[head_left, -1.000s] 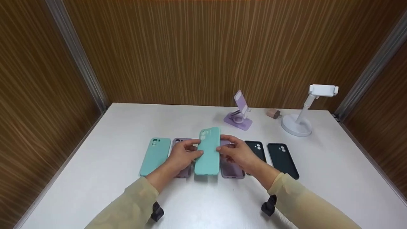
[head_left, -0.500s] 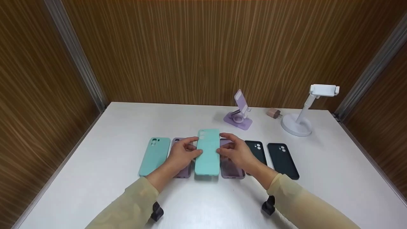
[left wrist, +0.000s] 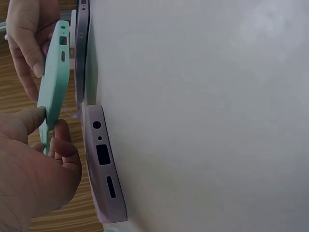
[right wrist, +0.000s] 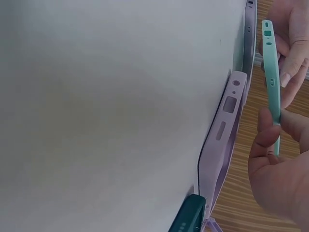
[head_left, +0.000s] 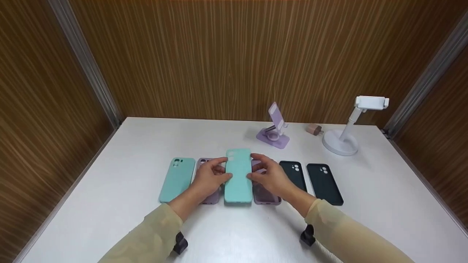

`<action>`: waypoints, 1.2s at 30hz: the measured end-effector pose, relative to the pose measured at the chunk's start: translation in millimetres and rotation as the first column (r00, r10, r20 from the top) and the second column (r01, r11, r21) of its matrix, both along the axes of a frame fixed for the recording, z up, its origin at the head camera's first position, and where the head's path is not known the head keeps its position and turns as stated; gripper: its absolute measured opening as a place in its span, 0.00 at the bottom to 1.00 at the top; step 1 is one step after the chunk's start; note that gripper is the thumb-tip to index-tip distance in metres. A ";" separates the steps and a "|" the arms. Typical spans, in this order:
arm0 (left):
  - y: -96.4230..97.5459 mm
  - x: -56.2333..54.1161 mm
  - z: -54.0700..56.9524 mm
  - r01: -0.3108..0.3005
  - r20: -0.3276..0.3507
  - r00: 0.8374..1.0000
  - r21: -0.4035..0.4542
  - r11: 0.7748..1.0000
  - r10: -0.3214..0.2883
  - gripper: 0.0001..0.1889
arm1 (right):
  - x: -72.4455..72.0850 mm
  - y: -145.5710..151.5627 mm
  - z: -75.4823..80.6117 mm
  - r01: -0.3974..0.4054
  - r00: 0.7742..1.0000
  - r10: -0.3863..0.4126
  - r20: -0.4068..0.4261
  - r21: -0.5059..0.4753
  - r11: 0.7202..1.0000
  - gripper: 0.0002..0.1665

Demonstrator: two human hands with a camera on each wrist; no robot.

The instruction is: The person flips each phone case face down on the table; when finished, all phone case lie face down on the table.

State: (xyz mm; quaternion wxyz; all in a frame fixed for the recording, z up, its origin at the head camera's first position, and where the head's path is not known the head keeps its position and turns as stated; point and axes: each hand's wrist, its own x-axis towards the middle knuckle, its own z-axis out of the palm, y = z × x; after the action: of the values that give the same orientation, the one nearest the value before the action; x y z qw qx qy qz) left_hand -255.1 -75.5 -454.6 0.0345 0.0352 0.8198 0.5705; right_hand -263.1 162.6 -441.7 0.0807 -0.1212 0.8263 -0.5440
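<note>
Both hands hold a mint-green phone case (head_left: 238, 182) by its long sides, above the white table. My left hand (head_left: 209, 177) pinches its left edge, thumb on the near face; my right hand (head_left: 270, 176) pinches the right edge likewise. In the left wrist view the case (left wrist: 57, 77) is clear of the table surface. Under or beside the hands lie a purple phone case (head_left: 212, 198) on the left and another purple case (head_left: 267, 197) on the right, both partly covered. A second mint case (head_left: 178, 179) lies at the far left of the row.
Two dark green phone cases, one nearer (head_left: 294, 173) and one at the row's right end (head_left: 324, 184), lie on the table (head_left: 128, 153). Behind stand a purple phone stand (head_left: 274, 131), a pink plug adapter (head_left: 313, 129) and a white phone stand (head_left: 340, 142). Wood-grain panels (head_left: 219, 65) enclose the back and sides.
The held mint case has turned and its top has dropped slightly, so its back sits straighter toward the head camera. Both hands keep their grip nearly in place.
</note>
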 end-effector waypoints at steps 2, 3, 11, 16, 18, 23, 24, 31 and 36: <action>0.0 -0.3 -0.2 -0.003 -0.005 1.000 -0.010 1.000 0.003 0.29 | -0.5 -0.8 -0.9 -0.001 1.000 0.001 -0.003 0.007 1.000 0.39; 0.0 -0.5 -0.3 -0.004 -0.006 1.000 -0.013 1.000 0.004 0.29 | -0.6 -1.0 -1.2 -0.001 1.000 0.001 -0.005 0.015 1.000 0.39; -0.9 -1.9 -1.9 0.005 -0.003 1.000 -0.025 1.000 -0.006 0.29 | -1.6 -1.9 -2.2 -0.007 0.999 0.010 -0.032 0.103 0.995 0.38; -3.1 -2.5 -5.3 0.017 -0.028 0.999 -0.031 0.999 -0.018 0.28 | -2.7 -1.7 -3.3 -0.026 0.997 0.037 -0.068 0.156 0.987 0.40; -3.8 -2.5 -6.6 0.021 -0.038 0.999 -0.039 0.999 -0.023 0.28 | -3.0 -2.0 -3.8 -0.036 0.995 0.050 -0.081 0.165 0.986 0.41; -4.0 -2.1 -8.1 0.023 -0.038 0.999 -0.072 0.997 -0.026 0.29 | -3.5 -3.4 -5.9 -0.037 0.991 0.061 -0.118 0.200 0.979 0.41; -3.9 -2.0 -8.3 0.023 -0.036 0.999 -0.079 0.997 -0.026 0.29 | -3.7 -3.8 -6.6 -0.034 0.991 0.061 -0.123 0.208 0.978 0.41; -4.1 -1.7 -9.7 0.022 -0.029 0.999 -0.091 0.996 -0.025 0.30 | -2.2 -7.2 -8.3 -0.016 0.989 0.050 -0.136 0.241 0.970 0.42; -4.6 -2.5 -11.3 0.030 -0.037 0.999 -0.109 0.994 -0.035 0.31 | -3.1 -7.2 -9.8 -0.020 0.987 0.061 -0.150 0.260 0.965 0.42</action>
State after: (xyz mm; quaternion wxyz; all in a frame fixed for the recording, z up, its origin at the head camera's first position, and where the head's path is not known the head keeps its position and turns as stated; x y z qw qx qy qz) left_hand -257.5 -80.1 -465.8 0.0297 0.0577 0.8493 0.5239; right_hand -266.2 155.3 -451.5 0.0416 -0.1689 0.8911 -0.4191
